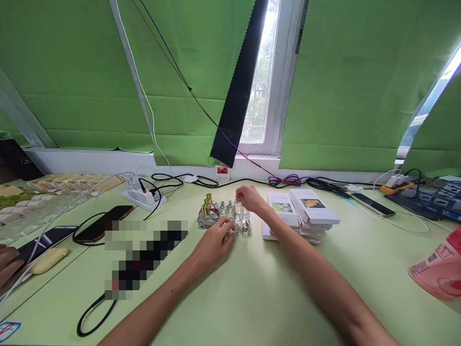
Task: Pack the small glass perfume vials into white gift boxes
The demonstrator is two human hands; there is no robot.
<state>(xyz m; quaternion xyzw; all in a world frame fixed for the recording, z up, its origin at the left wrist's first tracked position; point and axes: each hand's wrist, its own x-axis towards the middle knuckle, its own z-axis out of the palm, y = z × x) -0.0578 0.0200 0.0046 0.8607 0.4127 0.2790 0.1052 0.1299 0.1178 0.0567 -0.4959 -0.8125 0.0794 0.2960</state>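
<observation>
My left hand (216, 238) rests low at the near side of a cluster of small clear glass bottles (230, 207). Its fingers are apart and loosely curved, with the tips beside the bottles. My right hand (249, 198) is above the cluster's right side, fingertips pinched together; whatever is between them is too small to make out. Some bottles stand upright, while several glass pieces (245, 227) lie at the near right. To the left stand wider glass bottles with gold tops (207, 207), partly behind my left fingers.
Two stacks of white printed boxes (313, 209) stand right of the bottles, partly behind my right forearm. A power strip (142, 196), cables and phones (372, 204) lie around. A pink pouch (439, 266) is far right. Another person's hand (9, 264) shows at the left edge.
</observation>
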